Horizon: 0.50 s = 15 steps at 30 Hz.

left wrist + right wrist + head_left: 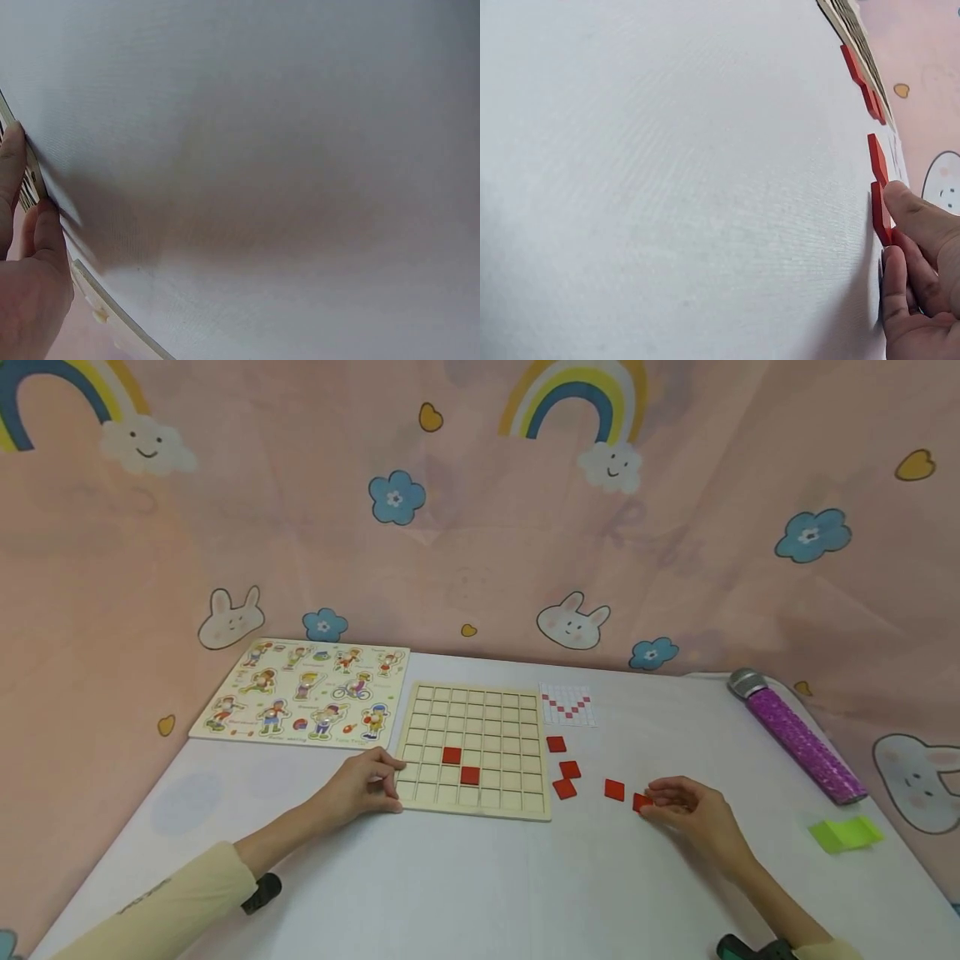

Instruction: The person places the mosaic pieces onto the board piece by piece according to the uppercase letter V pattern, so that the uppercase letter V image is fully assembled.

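A square wooden grid board lies mid-table, with two red square tiles in it, one diagonally up-left of the other. At the board's lower left edge, my left hand grips the rim between thumb and bent fingers. That edge also shows at the left of the left wrist view. Off to the right, my right hand pinches a red tile low over the table. Another loose tile lies just left of it. Three more, including one, lie near the board's right side.
A small printed card with a red V of squares lies right of the board's top. Behind my left hand is a picture puzzle board. A glittery purple microphone and green sticky notes lie at the right.
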Each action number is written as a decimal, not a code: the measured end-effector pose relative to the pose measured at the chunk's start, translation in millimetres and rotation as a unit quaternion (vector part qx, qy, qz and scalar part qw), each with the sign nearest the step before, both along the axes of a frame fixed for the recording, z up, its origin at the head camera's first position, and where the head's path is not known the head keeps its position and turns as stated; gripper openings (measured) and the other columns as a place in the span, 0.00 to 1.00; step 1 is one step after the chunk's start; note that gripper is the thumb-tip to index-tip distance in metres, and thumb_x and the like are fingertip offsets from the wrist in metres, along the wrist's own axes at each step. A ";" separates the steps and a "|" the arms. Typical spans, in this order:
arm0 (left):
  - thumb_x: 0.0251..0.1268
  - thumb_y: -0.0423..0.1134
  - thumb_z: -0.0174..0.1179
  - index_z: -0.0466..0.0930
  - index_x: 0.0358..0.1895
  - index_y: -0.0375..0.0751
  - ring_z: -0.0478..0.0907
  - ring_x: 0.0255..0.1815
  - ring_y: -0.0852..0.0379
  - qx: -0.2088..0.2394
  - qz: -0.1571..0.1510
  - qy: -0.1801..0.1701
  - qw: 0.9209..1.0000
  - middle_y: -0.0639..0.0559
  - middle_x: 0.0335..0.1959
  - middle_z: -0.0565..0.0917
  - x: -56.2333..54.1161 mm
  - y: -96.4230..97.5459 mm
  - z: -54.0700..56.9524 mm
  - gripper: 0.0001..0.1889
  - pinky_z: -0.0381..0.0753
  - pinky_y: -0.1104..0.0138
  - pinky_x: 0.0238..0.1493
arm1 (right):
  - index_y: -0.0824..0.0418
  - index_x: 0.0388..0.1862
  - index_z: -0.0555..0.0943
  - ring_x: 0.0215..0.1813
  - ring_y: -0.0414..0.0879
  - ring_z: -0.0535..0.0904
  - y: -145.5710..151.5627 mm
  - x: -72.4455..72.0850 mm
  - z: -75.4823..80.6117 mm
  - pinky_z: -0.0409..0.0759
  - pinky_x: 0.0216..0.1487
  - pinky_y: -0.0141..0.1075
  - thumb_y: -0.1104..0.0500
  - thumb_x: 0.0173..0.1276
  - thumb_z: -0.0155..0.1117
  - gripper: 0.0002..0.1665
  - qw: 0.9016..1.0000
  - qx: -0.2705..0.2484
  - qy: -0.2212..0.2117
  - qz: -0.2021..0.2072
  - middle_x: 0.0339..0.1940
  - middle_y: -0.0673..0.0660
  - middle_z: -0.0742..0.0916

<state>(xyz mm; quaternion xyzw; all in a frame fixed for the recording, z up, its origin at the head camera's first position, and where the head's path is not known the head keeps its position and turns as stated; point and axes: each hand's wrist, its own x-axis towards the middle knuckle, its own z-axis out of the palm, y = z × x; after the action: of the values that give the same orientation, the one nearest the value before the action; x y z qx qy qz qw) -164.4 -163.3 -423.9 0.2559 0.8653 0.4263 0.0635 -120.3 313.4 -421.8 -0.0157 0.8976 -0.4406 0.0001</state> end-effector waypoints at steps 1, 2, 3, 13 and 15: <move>0.46 0.32 0.73 0.76 0.20 0.44 0.73 0.59 0.40 0.000 0.000 0.000 1.000 0.45 0.47 0.78 -0.1 0.1 0.0 0.12 0.73 0.55 0.60 | 0.71 0.53 0.77 0.38 0.33 0.81 0.2 1.3 -0.9 0.79 0.40 0.21 0.59 0.59 0.72 0.26 1.000 0.001 0.001 -0.001 0.46 0.66 0.85; 0.46 0.32 0.73 0.76 0.20 0.44 0.73 0.59 0.40 0.001 -0.001 0.000 1.000 0.44 0.47 0.78 -0.2 0.2 0.1 0.12 0.73 0.56 0.60 | 0.71 0.52 0.77 0.38 0.33 0.81 0.3 2.5 -1.7 0.79 0.40 0.21 0.59 0.59 0.72 0.26 1.000 0.004 0.003 -0.001 0.46 0.66 0.85; 0.46 0.32 0.73 0.76 0.20 0.44 0.73 0.59 0.40 0.000 -0.001 0.000 1.000 0.45 0.47 0.78 -0.2 0.1 0.1 0.12 0.73 0.56 0.60 | 0.71 0.52 0.77 0.38 0.33 0.80 0.3 3.5 -2.1 0.79 0.40 0.21 0.60 0.58 0.72 0.26 1.000 0.005 0.005 -0.003 0.46 0.66 0.85; 0.47 0.32 0.73 0.76 0.20 0.44 0.72 0.60 0.40 -0.004 -0.002 -0.005 1.000 0.45 0.46 0.78 0.9 -0.1 2.4 0.12 0.73 0.55 0.60 | 0.74 0.48 0.78 0.36 0.31 0.80 -0.4 3.0 -6.9 0.80 0.38 0.22 0.67 0.55 0.73 0.22 0.998 0.007 0.054 -0.004 0.43 0.68 0.85; 0.47 0.32 0.73 0.76 0.20 0.43 0.72 0.60 0.40 -0.005 -0.002 -0.006 1.000 0.45 0.46 0.78 1.1 0.2 3.4 0.12 0.73 0.54 0.61 | 0.74 0.48 0.78 0.37 0.30 0.80 1.1 2.3 -7.0 0.80 0.37 0.22 0.68 0.55 0.72 0.21 0.998 0.003 0.062 -0.004 0.43 0.68 0.85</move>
<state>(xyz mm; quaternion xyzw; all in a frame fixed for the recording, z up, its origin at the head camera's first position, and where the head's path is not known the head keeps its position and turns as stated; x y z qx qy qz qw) -163.3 -163.1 -420.5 0.2545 0.8665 0.4237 0.0704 -117.9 314.5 -428.8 -0.0396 0.8974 -0.4358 -0.0573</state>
